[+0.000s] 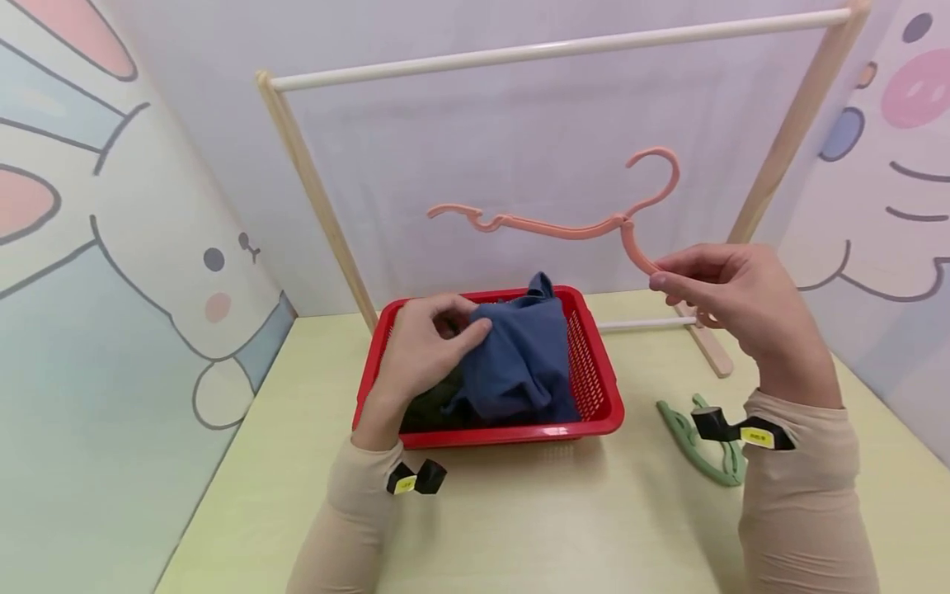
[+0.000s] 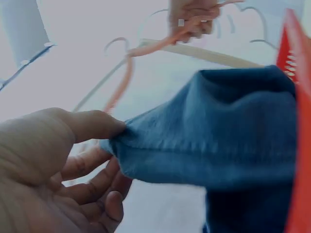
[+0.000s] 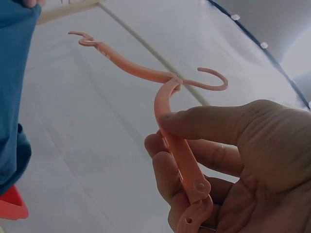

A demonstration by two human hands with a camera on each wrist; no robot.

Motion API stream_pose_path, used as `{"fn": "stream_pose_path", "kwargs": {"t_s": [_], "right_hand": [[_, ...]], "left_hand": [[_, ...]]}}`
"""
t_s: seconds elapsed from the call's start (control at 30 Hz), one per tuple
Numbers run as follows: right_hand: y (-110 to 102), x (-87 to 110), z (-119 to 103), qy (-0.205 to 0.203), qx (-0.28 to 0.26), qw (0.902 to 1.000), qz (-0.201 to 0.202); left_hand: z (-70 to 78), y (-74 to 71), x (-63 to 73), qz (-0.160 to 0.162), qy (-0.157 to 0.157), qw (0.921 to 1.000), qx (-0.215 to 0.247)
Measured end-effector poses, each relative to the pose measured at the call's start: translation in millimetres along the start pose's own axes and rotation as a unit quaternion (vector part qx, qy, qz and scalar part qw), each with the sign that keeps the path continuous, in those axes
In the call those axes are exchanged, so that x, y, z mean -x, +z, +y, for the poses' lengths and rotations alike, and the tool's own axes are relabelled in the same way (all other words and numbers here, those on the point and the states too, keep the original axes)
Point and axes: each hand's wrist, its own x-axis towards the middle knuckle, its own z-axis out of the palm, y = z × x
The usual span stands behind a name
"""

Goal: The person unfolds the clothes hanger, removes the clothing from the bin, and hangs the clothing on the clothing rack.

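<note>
Over a red basket (image 1: 604, 388), my left hand (image 1: 426, 342) pinches the edge of a blue garment (image 1: 519, 355) between thumb and fingers. In the left wrist view the pinched cloth (image 2: 194, 131) stretches from the fingertips back toward the basket's rim. My right hand (image 1: 731, 293) grips one arm of an orange folding hanger (image 1: 564, 228), held up to the right of the basket. The right wrist view shows the thumb lying along that hanger arm (image 3: 187, 162), with the hook and the other arm pointing away.
Behind the basket stands a rack with a white rail (image 1: 557, 51) and wooden posts (image 1: 794, 124). A green hanger (image 1: 693, 445) lies on the pale table (image 1: 519, 528) beside the right forearm. Dark cloth (image 1: 434, 404) also lies in the basket. Cartoon-printed walls flank the table.
</note>
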Motion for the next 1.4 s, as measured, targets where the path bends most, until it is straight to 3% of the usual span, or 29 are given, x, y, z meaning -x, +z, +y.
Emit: {"fn": "stream_pose_path", "kwargs": {"t_s": [0.17, 0.3, 0.4, 0.83, 1.1, 1.23, 1.4], "right_hand": [[-3.4, -1.1, 3.6, -0.003, -0.005, 1.0000, 0.001], [-7.8, 0.1, 7.0, -0.005, -0.009, 0.9999, 0.008], [-10.4, 1.6, 8.2, -0.003, -0.010, 0.9999, 0.012], [-13.9, 4.4, 8.2, -0.001, -0.006, 0.9999, 0.014], [-7.6, 1.0, 9.5, -0.002, -0.015, 0.9998, 0.012], [-4.2, 0.0, 11.3, 0.002, -0.017, 0.9998, 0.007], [-3.9, -0.9, 12.4, 0.000, -0.018, 0.9998, 0.011]], "left_hand": [[6.6, -10.1, 2.2, 0.053, 0.033, 0.9969, 0.048], [11.1, -9.0, 0.5, 0.059, 0.075, 0.9924, 0.078], [14.0, -6.6, -0.4, 0.053, 0.083, 0.9920, 0.079], [12.1, -1.1, -4.9, 0.036, 0.071, 0.9925, 0.093], [-4.2, -1.9, -7.9, 0.024, 0.038, 0.9957, 0.081], [-17.5, -4.4, -19.4, -0.005, 0.020, 0.9981, 0.059], [-26.5, -12.1, -46.0, -0.047, 0.021, 0.9979, 0.039]]}}
